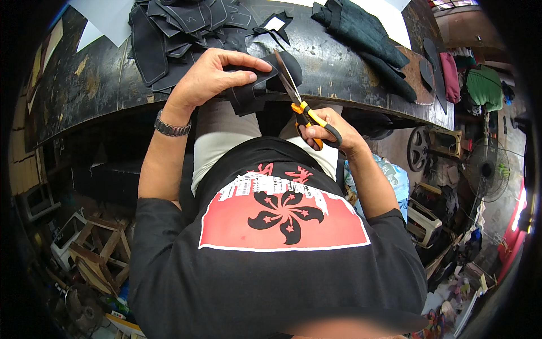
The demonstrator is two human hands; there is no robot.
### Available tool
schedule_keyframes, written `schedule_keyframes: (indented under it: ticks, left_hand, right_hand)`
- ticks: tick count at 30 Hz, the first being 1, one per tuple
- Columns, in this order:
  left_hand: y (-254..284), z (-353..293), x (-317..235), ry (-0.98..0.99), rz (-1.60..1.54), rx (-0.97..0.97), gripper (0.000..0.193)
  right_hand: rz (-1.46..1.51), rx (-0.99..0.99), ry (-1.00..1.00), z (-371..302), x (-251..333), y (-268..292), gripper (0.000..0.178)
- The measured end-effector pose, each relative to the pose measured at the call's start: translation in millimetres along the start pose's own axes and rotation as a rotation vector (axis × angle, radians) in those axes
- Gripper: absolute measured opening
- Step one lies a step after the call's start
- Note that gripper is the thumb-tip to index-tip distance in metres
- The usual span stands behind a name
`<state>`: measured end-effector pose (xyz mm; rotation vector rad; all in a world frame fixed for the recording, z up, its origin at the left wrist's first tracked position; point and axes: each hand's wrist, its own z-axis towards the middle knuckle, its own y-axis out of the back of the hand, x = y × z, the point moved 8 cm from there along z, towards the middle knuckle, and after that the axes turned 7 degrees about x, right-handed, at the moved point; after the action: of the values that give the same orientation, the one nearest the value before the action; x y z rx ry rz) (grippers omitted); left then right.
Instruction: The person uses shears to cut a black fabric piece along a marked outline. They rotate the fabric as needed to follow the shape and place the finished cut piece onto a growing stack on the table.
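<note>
While the right hand (333, 131) grips metal scissors with yellow-and-black handles (294, 97), the left hand (212, 78) pinches a thin black piece with pale outlines (253, 92) between thumb and fingers, the blades crossing it in view. Beyond the left hand, flat black pieces with white outlines (180, 28) pile on the scuffed black surface (104, 76); beyond the right lies folded dark sheet material (361, 34).

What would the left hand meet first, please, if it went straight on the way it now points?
The left hand would probably meet the scissor blades first, just to its right, though depth is unclear.
</note>
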<state>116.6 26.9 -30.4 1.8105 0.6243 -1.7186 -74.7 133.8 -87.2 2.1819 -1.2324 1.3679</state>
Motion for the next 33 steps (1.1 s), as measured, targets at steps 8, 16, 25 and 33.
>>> schedule_keyframes:
  ticks: [8,16,25,33]
  left_hand:
    - [3.3,7.0,-9.1,0.034,0.106,0.075,0.025]
    - [-0.1,8.6,-16.1,-0.015,0.097,0.094,0.024]
    - [1.9,8.7,-19.2,-0.022,0.139,0.113,0.025]
    - [3.6,8.9,-18.9,-0.021,0.167,0.102,0.026]
  right_hand:
    - [0.051,-0.009,0.064,-1.6,-5.0,-1.5,0.046]
    - [0.028,-0.043,0.04,-7.8,-7.6,1.6,0.035]
    - [0.06,-0.065,0.021,-11.4,-6.9,-1.3,0.029]
    - [0.047,-0.115,-0.026,-13.6,-10.5,-3.2,0.03]
